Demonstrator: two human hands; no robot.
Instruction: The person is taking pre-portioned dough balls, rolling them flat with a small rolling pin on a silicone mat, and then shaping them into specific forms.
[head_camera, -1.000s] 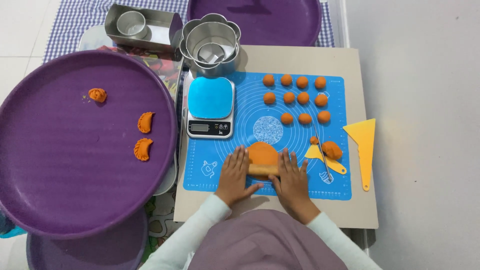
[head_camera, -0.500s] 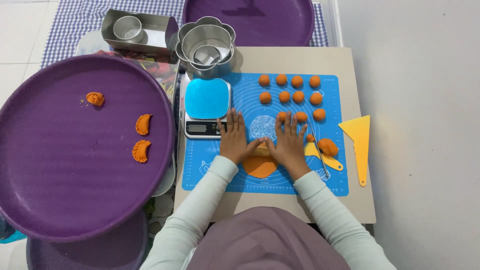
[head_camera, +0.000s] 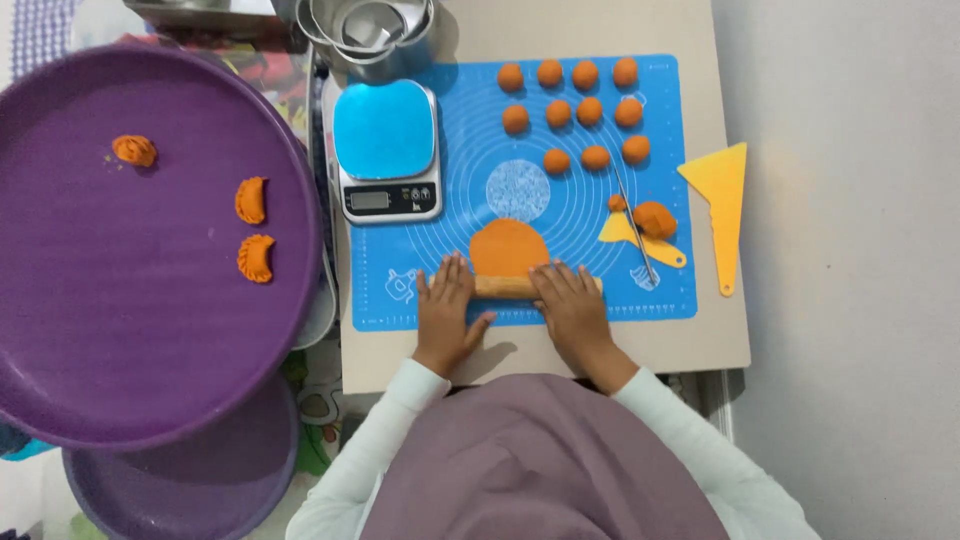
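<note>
While the rolling pin (head_camera: 505, 287) was pressed under both flat hands (head_camera: 445, 310) (head_camera: 573, 312), apparently unclenched, the dough disc (head_camera: 508, 247) just beyond was being flattened; even forward pressure was judged necessary.

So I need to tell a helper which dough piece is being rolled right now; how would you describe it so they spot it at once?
Start at the blue mat on the table, right of the scale. At its near edge, the left hand and right hand press a wooden rolling pin. The flattened orange disc just beyond the pin is it: the only flat piece, while the others farther back are small balls.
</note>
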